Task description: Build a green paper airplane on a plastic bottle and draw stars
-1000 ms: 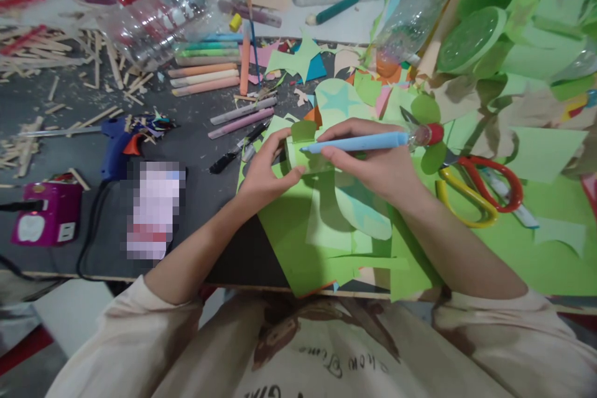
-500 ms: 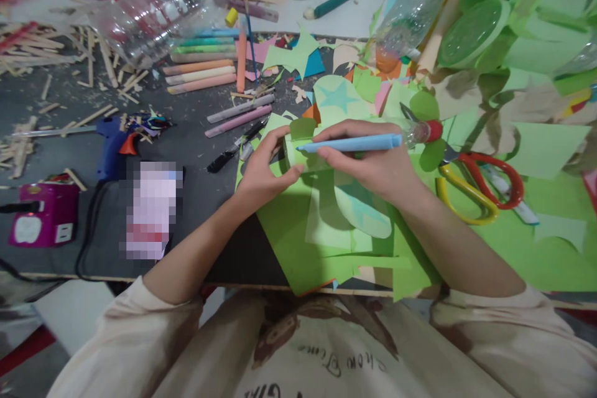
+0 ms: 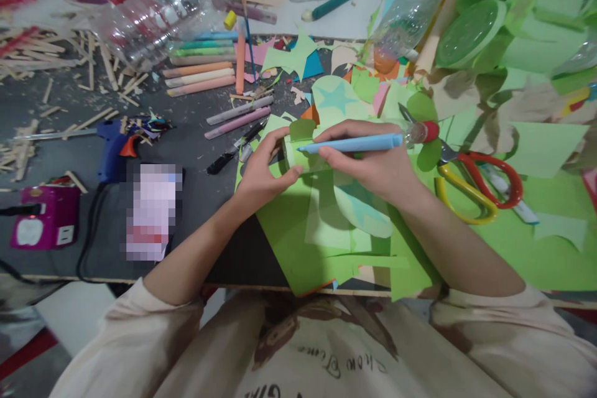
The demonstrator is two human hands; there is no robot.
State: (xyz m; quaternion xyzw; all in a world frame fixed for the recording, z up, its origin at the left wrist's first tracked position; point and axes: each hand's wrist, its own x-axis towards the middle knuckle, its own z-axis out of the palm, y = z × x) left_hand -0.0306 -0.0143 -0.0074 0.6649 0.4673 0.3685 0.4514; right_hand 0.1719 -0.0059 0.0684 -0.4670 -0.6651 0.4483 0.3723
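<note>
My right hand (image 3: 368, 161) grips a light blue marker (image 3: 359, 143). Its tip touches or hovers just over a small pale green paper piece (image 3: 305, 155); I cannot tell which. Thumb and fingers of my left hand (image 3: 263, 171) pinch that piece at its left edge. Below both hands lie green paper sheets (image 3: 284, 230). A rounded pale green cutout with blue stars (image 3: 364, 208) sits partly under my right hand, and another star cutout (image 3: 336, 99) lies beyond the hands.
Red and yellow scissors (image 3: 489, 180) lie at the right. Several markers (image 3: 200, 74) and plastic bottles (image 3: 153, 12) are at the back. On the left are a blue glue gun (image 3: 112, 146), a purple power box (image 3: 44, 216), a phone (image 3: 152, 211) and wood sticks (image 3: 28, 50).
The camera view has shifted very slightly. My hands, the light blue marker and the paper piece stay almost exactly where they were.
</note>
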